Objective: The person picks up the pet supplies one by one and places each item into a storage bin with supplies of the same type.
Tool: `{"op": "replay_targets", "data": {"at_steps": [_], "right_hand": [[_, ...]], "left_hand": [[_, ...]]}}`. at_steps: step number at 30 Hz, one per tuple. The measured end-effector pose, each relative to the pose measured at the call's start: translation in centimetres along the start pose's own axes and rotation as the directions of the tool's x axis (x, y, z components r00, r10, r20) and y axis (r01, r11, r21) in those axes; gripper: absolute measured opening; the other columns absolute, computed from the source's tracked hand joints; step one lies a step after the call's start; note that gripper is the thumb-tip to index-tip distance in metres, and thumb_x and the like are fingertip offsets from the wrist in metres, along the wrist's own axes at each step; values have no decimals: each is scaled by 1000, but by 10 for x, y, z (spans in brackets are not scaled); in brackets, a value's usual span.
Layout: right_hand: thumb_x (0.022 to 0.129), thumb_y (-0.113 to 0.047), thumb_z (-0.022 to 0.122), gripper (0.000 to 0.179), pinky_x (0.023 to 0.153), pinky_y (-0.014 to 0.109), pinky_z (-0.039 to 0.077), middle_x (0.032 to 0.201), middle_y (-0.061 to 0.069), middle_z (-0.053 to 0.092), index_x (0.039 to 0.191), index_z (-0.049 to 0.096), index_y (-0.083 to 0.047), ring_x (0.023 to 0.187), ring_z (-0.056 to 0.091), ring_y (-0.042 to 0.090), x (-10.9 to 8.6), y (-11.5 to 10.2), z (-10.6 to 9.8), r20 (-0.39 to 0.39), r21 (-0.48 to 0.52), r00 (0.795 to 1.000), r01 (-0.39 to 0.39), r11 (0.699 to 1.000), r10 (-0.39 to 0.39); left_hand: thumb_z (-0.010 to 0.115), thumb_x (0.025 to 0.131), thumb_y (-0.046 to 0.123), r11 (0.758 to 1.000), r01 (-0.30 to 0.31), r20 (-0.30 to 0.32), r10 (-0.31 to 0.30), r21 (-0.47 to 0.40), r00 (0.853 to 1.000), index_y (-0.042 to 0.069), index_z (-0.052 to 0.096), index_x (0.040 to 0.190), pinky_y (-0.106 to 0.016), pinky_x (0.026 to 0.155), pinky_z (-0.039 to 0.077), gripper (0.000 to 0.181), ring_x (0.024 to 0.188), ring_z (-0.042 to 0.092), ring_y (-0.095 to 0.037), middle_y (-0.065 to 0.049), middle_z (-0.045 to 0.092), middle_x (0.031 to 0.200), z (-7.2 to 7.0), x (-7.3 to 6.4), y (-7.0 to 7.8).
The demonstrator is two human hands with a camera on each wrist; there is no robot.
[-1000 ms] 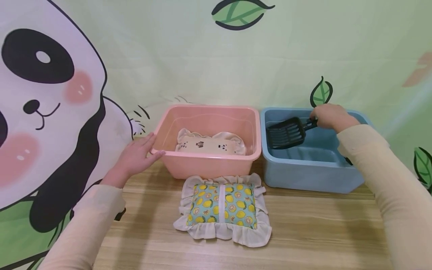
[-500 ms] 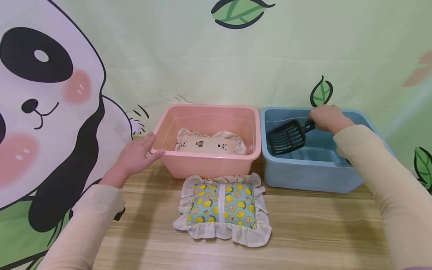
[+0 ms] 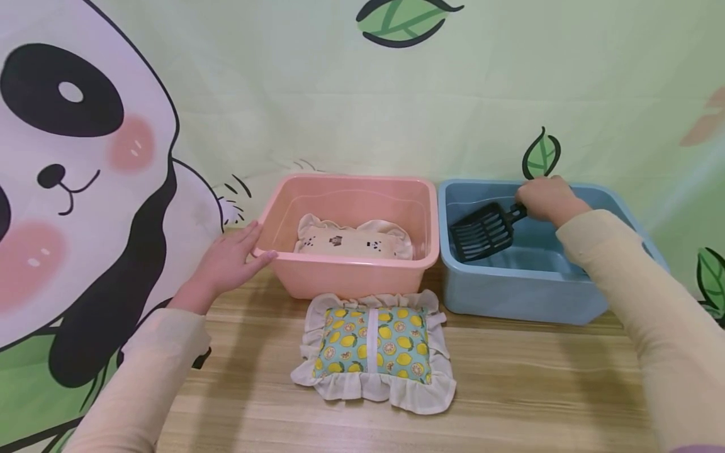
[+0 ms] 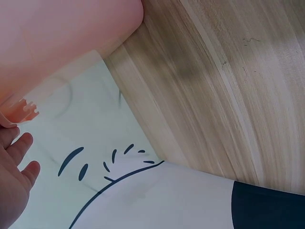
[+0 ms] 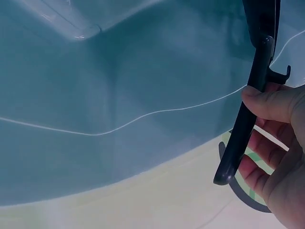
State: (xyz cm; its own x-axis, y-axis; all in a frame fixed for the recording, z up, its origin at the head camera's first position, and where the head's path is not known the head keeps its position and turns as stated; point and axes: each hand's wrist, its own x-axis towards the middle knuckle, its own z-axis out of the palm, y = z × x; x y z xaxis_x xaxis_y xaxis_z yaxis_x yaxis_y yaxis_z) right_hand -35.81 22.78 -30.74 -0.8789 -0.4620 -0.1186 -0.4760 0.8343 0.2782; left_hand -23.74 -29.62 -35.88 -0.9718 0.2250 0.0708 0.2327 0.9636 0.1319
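Inside the blue plastic tub point(image 3: 521, 297), toward its left end, a black slotted litter scoop point(image 3: 484, 233) hangs at a tilt. My right hand point(image 3: 552, 200) grips its handle above the tub's far side. In the right wrist view the thumb presses one side of the handle point(image 5: 244, 126) and fingers curl behind it. My left hand point(image 3: 229, 261) rests against the left front corner of the pink tub point(image 3: 351, 280), fingers fairly straight along the rim. The left wrist view shows fingertips point(image 4: 21, 145) just at that rim. A cream ruffled cushion point(image 3: 351, 242) lies in the pink tub.
A lemon-print cushion point(image 3: 402, 343) with a white ruffle lies on the wooden table point(image 3: 510, 390) in front of the pink tub. The tubs stand side by side against a green panda-print backdrop point(image 3: 283, 94). A small black object point(image 3: 201, 358) shows beside the left sleeve.
The scoop's head has dipped slightly lower into the blue tub, and my right hand has shifted a little left. My left hand, the tubs and the cushions stay where they were.
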Motion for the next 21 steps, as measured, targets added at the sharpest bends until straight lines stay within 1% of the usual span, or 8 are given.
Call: {"op": "replay_targets", "data": {"at_steps": [6, 13, 16, 21], "right_hand": [[78, 1, 60, 14, 60, 46, 44, 74, 6, 61, 72, 65, -11, 65, 53, 24, 3, -3, 1, -20, -42, 1000, 23, 999, -24], [78, 1, 60, 12, 66, 49, 43, 79, 10, 61, 77, 66, -10, 71, 52, 28, 9, -3, 5, -43, -101, 997, 53, 993, -58], [78, 0, 61, 12, 67, 50, 44, 79, 10, 62, 77, 66, -10, 72, 53, 28, 11, -3, 7, -47, -103, 997, 61, 993, -66], [78, 1, 60, 12, 64, 48, 44, 76, 9, 60, 75, 66, -10, 70, 52, 27, 13, -3, 14, -42, -71, 997, 63, 995, -66]], "left_hand": [[34, 87, 58, 1000, 7, -15, -7, -1, 1000, 2, 21, 140, -54, 104, 19, 78, 129, 27, -38, -17, 23, 145, 2, 1, -3], [33, 87, 58, 1000, 1, -22, -1, 2, 1000, 2, 21, 140, -56, 103, 18, 78, 129, 27, -38, -18, 23, 144, 1, 2, -4], [34, 87, 58, 1000, -1, -23, 1, -3, 1000, 2, 21, 140, -55, 104, 18, 78, 129, 28, -38, -18, 24, 144, 0, 1, -3], [34, 87, 58, 1000, -5, -10, 5, -6, 1000, 2, 20, 140, -55, 104, 18, 78, 129, 26, -38, -18, 23, 144, 1, 0, -3]]}}
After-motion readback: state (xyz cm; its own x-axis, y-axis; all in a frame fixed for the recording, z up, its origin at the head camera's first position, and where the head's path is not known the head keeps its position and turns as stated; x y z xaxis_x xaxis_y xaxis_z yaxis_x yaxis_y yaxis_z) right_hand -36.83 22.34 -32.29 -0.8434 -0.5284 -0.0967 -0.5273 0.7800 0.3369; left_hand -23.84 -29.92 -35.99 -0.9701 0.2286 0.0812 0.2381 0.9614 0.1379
